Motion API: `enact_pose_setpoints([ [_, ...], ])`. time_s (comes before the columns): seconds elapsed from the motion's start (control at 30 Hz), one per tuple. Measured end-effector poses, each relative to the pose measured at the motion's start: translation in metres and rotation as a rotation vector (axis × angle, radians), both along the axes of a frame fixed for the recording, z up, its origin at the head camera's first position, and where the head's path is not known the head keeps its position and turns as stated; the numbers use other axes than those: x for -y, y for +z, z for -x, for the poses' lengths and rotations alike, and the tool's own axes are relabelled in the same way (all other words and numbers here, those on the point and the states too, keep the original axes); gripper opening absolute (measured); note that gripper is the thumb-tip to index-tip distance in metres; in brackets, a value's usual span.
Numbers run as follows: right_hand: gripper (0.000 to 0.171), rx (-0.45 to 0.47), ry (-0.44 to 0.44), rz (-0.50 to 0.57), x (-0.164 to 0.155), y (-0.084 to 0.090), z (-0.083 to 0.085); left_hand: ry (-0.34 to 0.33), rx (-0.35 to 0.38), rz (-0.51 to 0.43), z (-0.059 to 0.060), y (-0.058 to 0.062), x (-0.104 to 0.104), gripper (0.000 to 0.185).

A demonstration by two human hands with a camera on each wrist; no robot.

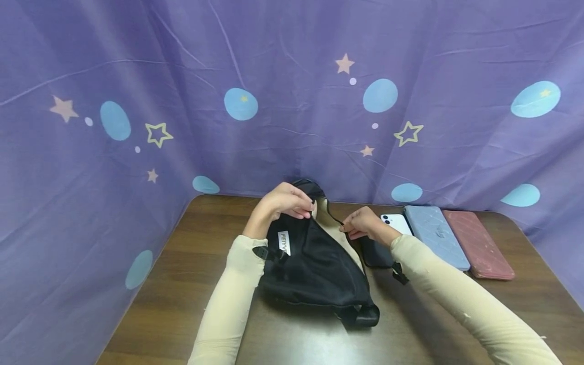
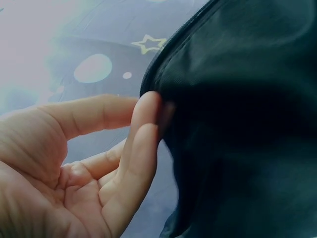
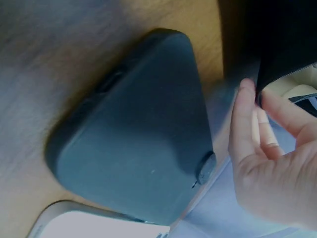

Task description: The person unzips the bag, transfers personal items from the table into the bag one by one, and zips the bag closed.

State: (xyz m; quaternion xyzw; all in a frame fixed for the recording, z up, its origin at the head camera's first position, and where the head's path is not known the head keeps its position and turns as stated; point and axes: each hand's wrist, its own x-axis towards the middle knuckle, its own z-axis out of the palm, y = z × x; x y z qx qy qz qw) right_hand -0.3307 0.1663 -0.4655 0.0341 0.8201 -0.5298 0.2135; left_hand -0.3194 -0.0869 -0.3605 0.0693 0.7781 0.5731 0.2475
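Observation:
A black bag (image 1: 315,268) with a white lettered label (image 1: 284,242) lies on the table, its zipped mouth spread apart. Beige lining (image 1: 335,223) shows inside. My left hand (image 1: 287,201) pinches the left edge of the mouth near its far end; the left wrist view shows thumb and fingertips at the black edge. On the opposite edge, my right hand (image 1: 365,223) pinches the zip side between thumb and fingers, as the right wrist view also shows. Just beyond that hand lies a dark, rounded slab-like device (image 3: 133,129), partly hidden by the right forearm in the head view.
A white phone (image 1: 398,223), a light blue quilted wallet (image 1: 435,235) and a dusty-red quilted wallet (image 1: 479,246) lie side by side to the right. The wooden table (image 1: 155,304) ends at a purple curtain (image 1: 296,101) behind and at the left.

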Motion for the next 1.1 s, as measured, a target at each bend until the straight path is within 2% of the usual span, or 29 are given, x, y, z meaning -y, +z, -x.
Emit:
enact_pose_setpoints([
  [0.17, 0.012, -0.03, 0.033, 0.023, 0.006, -0.001, 0.002, 0.1, -0.045, -0.067, -0.003, 0.001, -0.001, 0.023],
  [0.3, 0.004, 0.014, 0.031, 0.065, 0.021, -0.002, -0.005, 0.237, -0.153, -0.174, -0.002, 0.018, 0.004, 0.023],
  [0.37, 0.012, 0.043, 0.009, 0.091, 0.03, -0.003, -0.01, 0.285, -0.216, -0.21, -0.001, 0.031, 0.005, 0.022],
  [0.47, 0.021, 0.075, -0.028, 0.14, 0.043, -0.002, -0.017, 0.28, -0.275, -0.219, -0.001, 0.048, 0.003, 0.022],
  [0.57, 0.022, 0.116, -0.067, 0.228, 0.049, 0.002, -0.017, 0.212, -0.293, -0.135, -0.002, 0.054, -0.006, 0.02],
  [0.67, 0.012, 0.151, -0.099, 0.276, 0.046, 0.005, -0.009, 0.146, -0.261, -0.036, 0.0, 0.043, -0.013, 0.022],
  [0.77, 0.006, 0.184, -0.12, 0.281, 0.037, 0.002, -0.002, 0.122, -0.172, 0.015, 0.005, 0.023, -0.017, 0.024],
  [0.93, 0.005, 0.206, -0.104, 0.275, 0.024, -0.01, 0.003, 0.106, -0.003, -0.002, 0.01, -0.002, -0.019, 0.03],
  [1.1, 0.006, 0.145, -0.1, 0.264, 0.022, -0.016, 0.003, 0.13, 0.057, -0.051, 0.012, -0.013, -0.015, 0.033],
])
